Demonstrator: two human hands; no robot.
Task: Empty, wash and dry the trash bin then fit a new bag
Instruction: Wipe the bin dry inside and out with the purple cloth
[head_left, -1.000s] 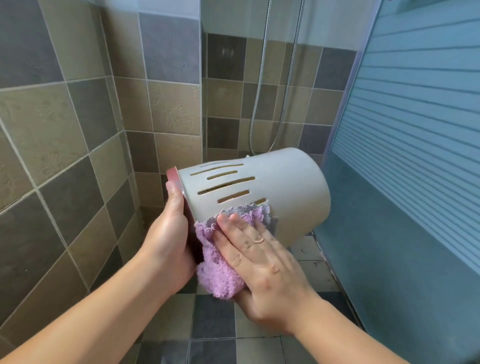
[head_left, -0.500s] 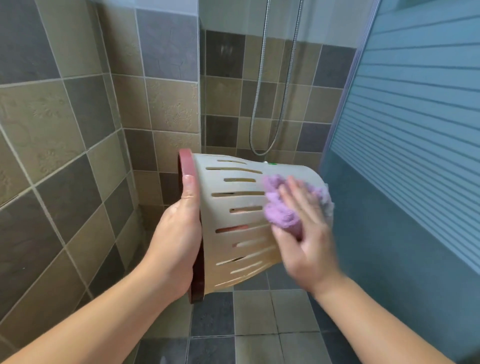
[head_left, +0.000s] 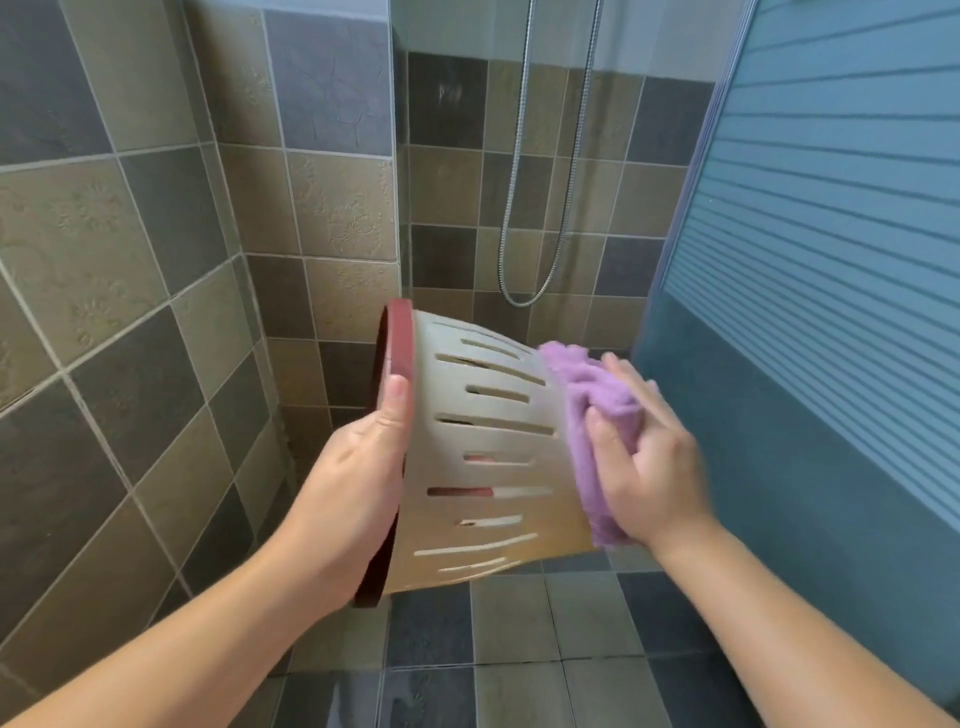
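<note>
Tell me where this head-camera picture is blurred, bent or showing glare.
Head view: the right hand and the purple cloth it holds are smeared by motion; the left hand on the bin's red rim is sharper; the slotted bin is soft at its far end. Wide-angle distortion bows the tile wall's grout lines. Light is soft and even, with faint sheen on the floor tiles.

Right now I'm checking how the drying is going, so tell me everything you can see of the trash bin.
The trash bin is beige, plastic-looking, with long slots in its wall and a dark red rim. It is held in the air on its side, rim toward the left. The left hand grips the rim; the right hand presses a purple cloth against its base end. No bag shows.
</note>
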